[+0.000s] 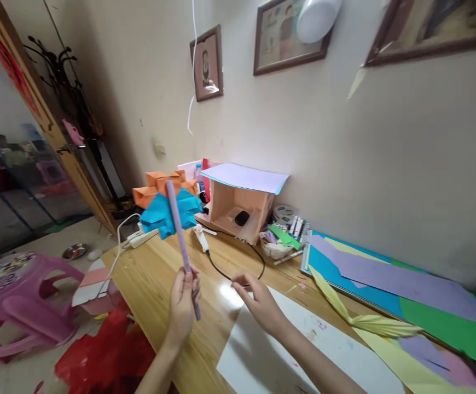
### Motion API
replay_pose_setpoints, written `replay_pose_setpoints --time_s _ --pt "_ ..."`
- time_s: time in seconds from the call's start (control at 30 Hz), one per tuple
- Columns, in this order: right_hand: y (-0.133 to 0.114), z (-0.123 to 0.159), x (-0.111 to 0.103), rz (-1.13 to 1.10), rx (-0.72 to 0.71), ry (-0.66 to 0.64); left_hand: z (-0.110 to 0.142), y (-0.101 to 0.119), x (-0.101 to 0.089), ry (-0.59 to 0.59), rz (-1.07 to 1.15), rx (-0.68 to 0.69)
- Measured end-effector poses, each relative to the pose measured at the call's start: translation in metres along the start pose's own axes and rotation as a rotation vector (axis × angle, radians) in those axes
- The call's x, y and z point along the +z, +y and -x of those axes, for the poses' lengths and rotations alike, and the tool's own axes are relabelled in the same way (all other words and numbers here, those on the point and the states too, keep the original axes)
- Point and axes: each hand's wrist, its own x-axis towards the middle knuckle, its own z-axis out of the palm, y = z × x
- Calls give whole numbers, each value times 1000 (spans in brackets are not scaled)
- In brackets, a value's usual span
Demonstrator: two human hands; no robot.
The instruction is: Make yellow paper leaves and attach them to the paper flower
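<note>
My left hand (183, 301) is wrapped round the lower part of a thin purple stick (177, 224), which looks like rolled paper. The stick stands nearly upright, leaning left at the top. Folded blue paper (189, 207) and folded orange paper (150, 194) show behind its upper end, apparently joined to it. My right hand (262, 309) hovers to the right of the stick, above the table, with loosely curved fingers and nothing visible in them. Beneath it lies a white sheet (254, 350).
On the wooden table (139, 279) stand an open box (221, 202) with a purple sheet on top and a basket (277, 250) of scraps. A white tool with a black cord (201, 239) lies nearby. Coloured sheets (385, 273) are at right; a pink stool (28, 301) is on the floor.
</note>
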Motion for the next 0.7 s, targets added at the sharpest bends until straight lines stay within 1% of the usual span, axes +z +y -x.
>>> replay_pose_setpoints --time_s 0.07,0.1,0.17,0.27,0.37,0.43,0.5,0.57,0.63,0.67,0.7 --pt "14 -36 17 130 26 84 -17 -1 -27 90 24 53" --pt "21 -55 28 206 25 126 -26 -3 -38 127 32 73" --pt "31 -91 49 335 44 163 -41 -10 -53 178 40 80" --pt "39 -139 79 390 106 182 -60 -27 -62 196 39 28" --pt "43 -168 96 388 105 162 -70 -44 -65 180 31 -24" --pt "45 -175 99 368 76 131 -72 -52 -67 164 22 -63" --pt "47 -172 94 337 47 102 -72 -57 -70 151 14 -102" --pt "47 -159 83 303 31 89 -71 -60 -72 141 9 -137" --pt "42 -140 69 261 18 98 -71 -61 -73 128 6 -167" --pt "38 -129 62 228 -1 105 -71 -62 -73 119 5 -181" --pt "33 -119 56 147 -50 128 -71 -63 -72 107 4 -194"
